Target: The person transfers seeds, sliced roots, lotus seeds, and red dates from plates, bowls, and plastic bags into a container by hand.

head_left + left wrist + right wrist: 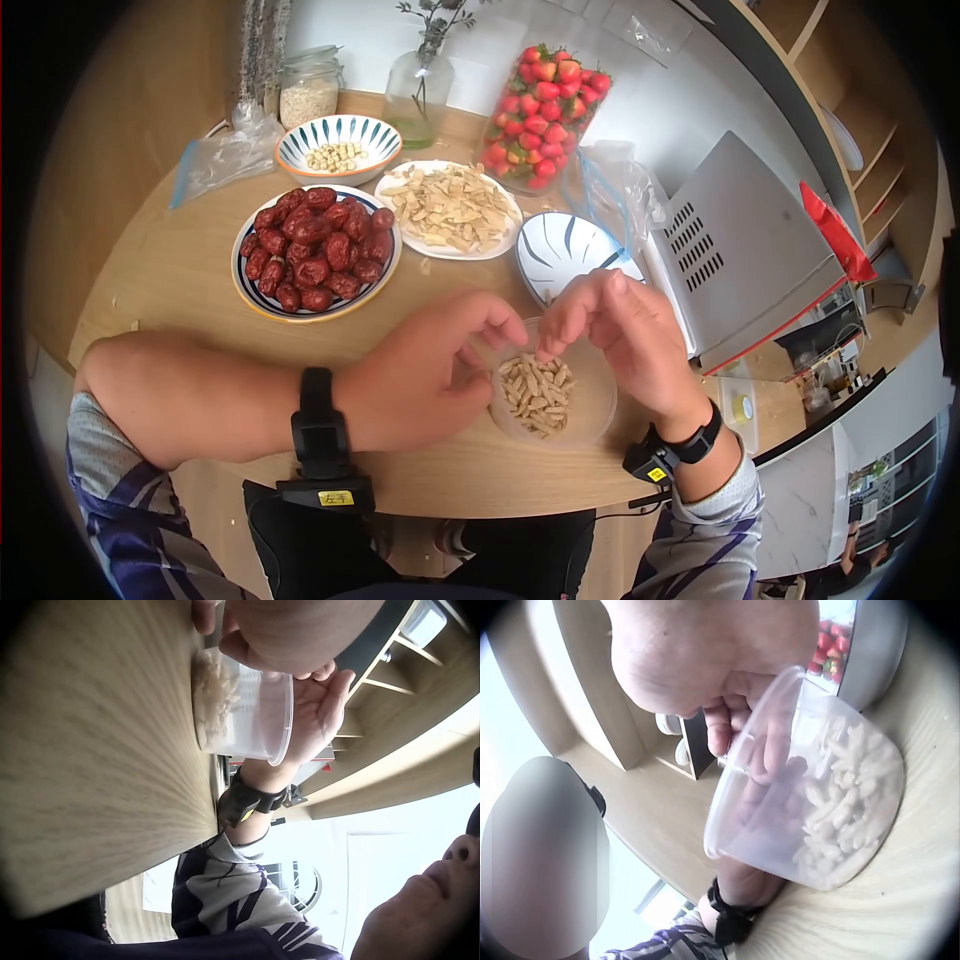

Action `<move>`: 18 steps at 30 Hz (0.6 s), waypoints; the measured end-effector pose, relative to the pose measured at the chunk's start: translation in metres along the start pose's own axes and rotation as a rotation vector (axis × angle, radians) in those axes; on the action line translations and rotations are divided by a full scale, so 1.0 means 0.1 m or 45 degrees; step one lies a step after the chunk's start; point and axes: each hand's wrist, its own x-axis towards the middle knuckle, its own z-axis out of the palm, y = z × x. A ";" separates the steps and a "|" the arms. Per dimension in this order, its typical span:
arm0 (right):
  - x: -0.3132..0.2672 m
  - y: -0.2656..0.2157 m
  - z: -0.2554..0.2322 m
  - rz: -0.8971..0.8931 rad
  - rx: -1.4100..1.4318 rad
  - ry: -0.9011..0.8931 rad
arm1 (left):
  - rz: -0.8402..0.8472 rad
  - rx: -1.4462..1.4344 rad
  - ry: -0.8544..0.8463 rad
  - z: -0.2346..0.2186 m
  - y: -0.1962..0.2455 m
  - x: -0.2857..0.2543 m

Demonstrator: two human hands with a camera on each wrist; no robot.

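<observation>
A clear round plastic tub (598,405) stands near the table's front edge, with short tan stick-like pieces (538,393) over its bottom. My left hand (425,365) is at the tub's left side, fingers loosely bent, thumb apart from them, and nothing shows in its grasp. Over the tub's far right rim, my right hand (637,335) is raised with its thumb up and fingers relaxed, pointing left. In the left wrist view the tub (262,712) sits between both hands. The right wrist view shows the pieces (851,799) through the tub's wall.
Behind are a plate of red dates (312,250), a plate of pale dried slices (452,210), a bowl of pale seeds (338,157) and a blue-striped dish (575,255). Strawberries (545,120), a glass vase (418,95) and a jar (309,95) stand farther back. A grey appliance (755,240) borders the right.
</observation>
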 end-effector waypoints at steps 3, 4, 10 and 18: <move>0.01 -0.01 -0.26 -0.015 -0.082 0.096 | -0.002 0.027 0.008 0.00 0.01 0.00; 0.03 -0.01 -0.43 -0.007 -0.230 0.209 | -0.002 0.035 0.003 0.00 0.00 -0.01; -0.09 -0.12 -0.72 0.320 -1.444 0.392 | -0.029 0.053 -0.016 -0.03 -0.01 -0.01; -0.01 -0.10 -0.42 0.264 -1.077 0.046 | -0.191 0.012 -0.054 -0.05 0.10 0.00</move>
